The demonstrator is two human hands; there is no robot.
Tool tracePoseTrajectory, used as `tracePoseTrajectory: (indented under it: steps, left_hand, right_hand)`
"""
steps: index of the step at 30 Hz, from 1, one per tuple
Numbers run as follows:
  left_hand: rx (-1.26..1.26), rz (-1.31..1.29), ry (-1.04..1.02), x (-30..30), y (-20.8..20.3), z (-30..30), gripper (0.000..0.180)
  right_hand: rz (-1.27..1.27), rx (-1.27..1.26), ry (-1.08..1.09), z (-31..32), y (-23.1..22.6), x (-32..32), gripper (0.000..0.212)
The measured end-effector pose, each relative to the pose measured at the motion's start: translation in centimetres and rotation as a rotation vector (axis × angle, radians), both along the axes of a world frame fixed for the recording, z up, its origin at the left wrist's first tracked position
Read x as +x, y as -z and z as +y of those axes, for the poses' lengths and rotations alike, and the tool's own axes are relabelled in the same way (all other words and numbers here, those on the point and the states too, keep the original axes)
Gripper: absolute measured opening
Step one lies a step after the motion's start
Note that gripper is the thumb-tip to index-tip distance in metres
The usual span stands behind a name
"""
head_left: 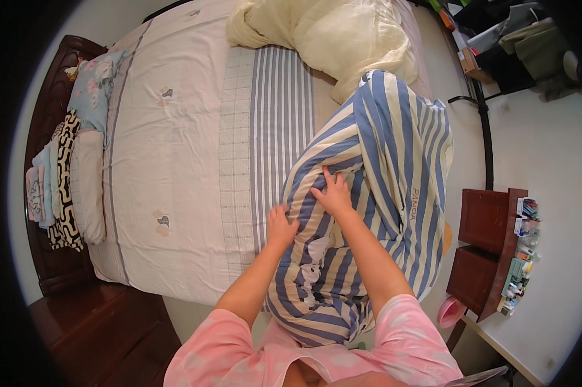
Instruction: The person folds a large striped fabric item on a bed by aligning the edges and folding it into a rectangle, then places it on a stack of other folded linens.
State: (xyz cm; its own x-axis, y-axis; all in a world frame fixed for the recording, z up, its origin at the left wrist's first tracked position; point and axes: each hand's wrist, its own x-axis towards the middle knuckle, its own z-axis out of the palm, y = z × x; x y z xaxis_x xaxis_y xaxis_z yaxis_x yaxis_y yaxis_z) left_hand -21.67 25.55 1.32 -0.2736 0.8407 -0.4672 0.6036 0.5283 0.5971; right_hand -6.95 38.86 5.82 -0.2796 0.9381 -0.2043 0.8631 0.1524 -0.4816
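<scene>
In front of me a blue and cream striped quilt [394, 129] lies bunched over the near right part of the bed and hangs over its edge. My right hand [334, 192] rests on the quilt with its fingers spread. At the quilt's left edge is my left hand [282, 226], slightly blurred, its fingers apart and holding nothing that I can see. White animal prints [311, 274] show on the quilt near my forearms. Beneath it, the bed sheet [175, 148] is pale pink with a grey striped band.
A cream quilt [342, 39] is heaped at the far right of the bed. Pillows [91, 193] and folded cloths line the wooden headboard [42, 155]. A dark wooden cabinet [104, 329] stands near left. On the right are a red-brown drawer unit [484, 258] and a pink basin [451, 311].
</scene>
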Motion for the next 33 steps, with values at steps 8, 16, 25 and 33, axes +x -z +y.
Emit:
tracePoseTrajectory:
  steps: [8, 16, 25, 33]
  left_hand:
    - [-0.091, 0.335, 0.214, 6.5, -3.5, 10.9, 0.123]
    - [-0.157, 0.343, 0.162, 7.3, -0.9, 12.6, 0.121]
    - [-0.218, 0.385, 0.181, 7.5, 0.4, 12.8, 0.120]
    - [-0.176, 0.334, 0.171, 7.9, 1.5, 12.9, 0.115]
  right_hand:
    - [-0.310, 0.136, -0.494, 7.4, -2.8, 2.5, 0.037]
    - [-0.508, 0.712, -0.663, 19.1, -3.3, 9.0, 0.020]
    - [-0.549, 0.753, -0.221, 26.2, -2.8, 12.7, 0.016]
    - [-0.360, -0.184, 0.507, 34.8, 4.8, 28.4, 0.040]
